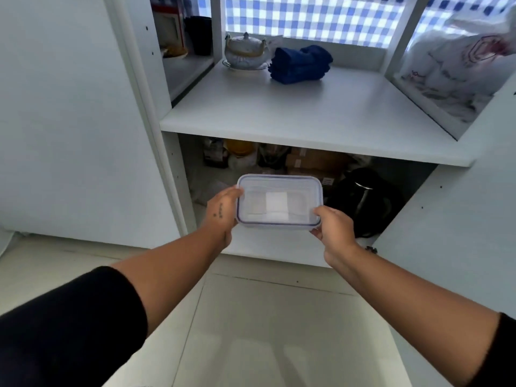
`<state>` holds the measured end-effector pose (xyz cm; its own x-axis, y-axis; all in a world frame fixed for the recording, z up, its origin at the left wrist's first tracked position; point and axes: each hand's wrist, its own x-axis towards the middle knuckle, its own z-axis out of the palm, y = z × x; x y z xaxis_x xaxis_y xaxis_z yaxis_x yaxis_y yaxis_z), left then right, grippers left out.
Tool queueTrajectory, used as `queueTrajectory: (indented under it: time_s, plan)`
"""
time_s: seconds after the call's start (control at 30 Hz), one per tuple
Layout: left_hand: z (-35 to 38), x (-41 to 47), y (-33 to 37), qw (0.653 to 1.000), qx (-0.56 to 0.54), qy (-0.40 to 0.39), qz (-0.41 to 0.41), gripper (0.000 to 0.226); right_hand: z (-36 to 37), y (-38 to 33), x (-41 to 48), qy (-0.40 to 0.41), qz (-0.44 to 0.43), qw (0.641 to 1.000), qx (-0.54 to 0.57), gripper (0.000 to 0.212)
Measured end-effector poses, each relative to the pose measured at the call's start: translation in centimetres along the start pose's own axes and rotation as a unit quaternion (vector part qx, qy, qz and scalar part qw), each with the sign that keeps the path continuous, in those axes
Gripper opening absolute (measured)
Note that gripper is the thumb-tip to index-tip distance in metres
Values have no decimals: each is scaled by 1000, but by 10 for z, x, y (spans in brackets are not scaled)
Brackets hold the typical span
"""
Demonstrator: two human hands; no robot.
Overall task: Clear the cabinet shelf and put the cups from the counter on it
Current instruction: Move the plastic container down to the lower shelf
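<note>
I hold a clear plastic container [279, 201] with a blue-trimmed lid in both hands, in front of the lower compartment of a white cabinet. My left hand [222, 212] grips its left edge and my right hand [333, 226] grips its near right corner. Above it, the white cabinet shelf [293, 115] carries a white lidded tureen [245, 50] on a plate and a folded dark blue towel [300, 64] at the back. No cups or counter are in view.
The lower compartment holds a black kettle [363, 199], cardboard boxes [315, 163] and jars. A white plastic bag [458, 57] fills the right compartment. Both white cabinet doors, left [69, 121] and right [460, 219], stand open. Pale floor tiles lie below.
</note>
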<state>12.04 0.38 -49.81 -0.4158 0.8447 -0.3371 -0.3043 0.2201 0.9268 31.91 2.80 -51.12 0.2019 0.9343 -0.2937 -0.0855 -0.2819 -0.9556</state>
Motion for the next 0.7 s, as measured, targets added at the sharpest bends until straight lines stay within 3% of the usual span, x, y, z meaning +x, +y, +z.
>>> queueTrajectory:
  time_s: [0.2,0.33,0.5,0.57,0.7]
  plan:
    - [36,55,-25,994,90,-14,-68,21,8,25,60,67,65,996,-12,15]
    - [57,88,-42,986,138,-24,-95,11,0,55,104,114,88,989,-36,23]
    - [86,137,-64,983,146,-47,-99,47,-6,86,169,116,86,989,-29,10]
    - [93,147,-68,978,162,-74,-112,56,-6,95,191,106,81,991,-19,21]
    - [110,166,-73,974,143,-86,-151,31,-2,103,229,115,57,991,-48,25]
